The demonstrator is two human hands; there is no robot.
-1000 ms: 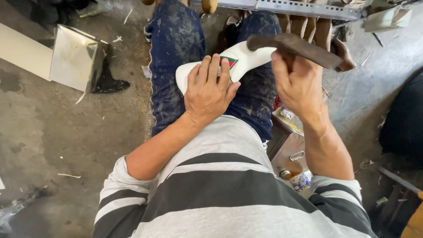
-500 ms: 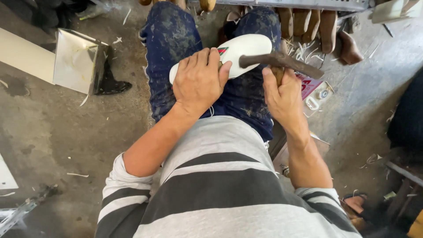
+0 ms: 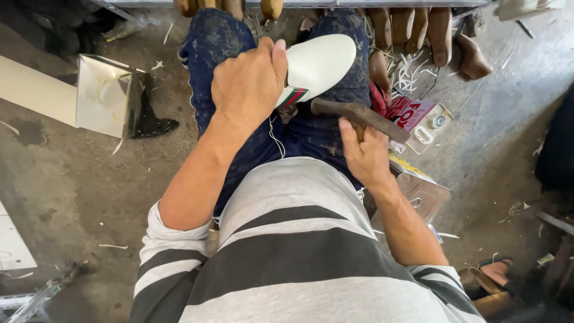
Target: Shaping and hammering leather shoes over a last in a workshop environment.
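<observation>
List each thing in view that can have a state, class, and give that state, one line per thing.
Left hand: closed around the white shoe, pressing it on the lap.
White shoe: held tilted, toe pointing away from the person.
Right hand: gripping the hammer handle.
Hammer: held low beside the shoe; contact cannot be told.
Metal box: on the floor, open.
Wooden shoe lasts: hanging in a row at the top.

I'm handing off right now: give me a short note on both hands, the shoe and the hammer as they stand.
Left hand: clamped over the white shoe, holding it on the lap, toe pointing away.
Right hand: gripping the hammer by its handle, head just beside the shoe's striped edge, not touching.
Done: shoe is steadied in place.
Left: cannot tell how much hammering remains; no marks visible.
</observation>
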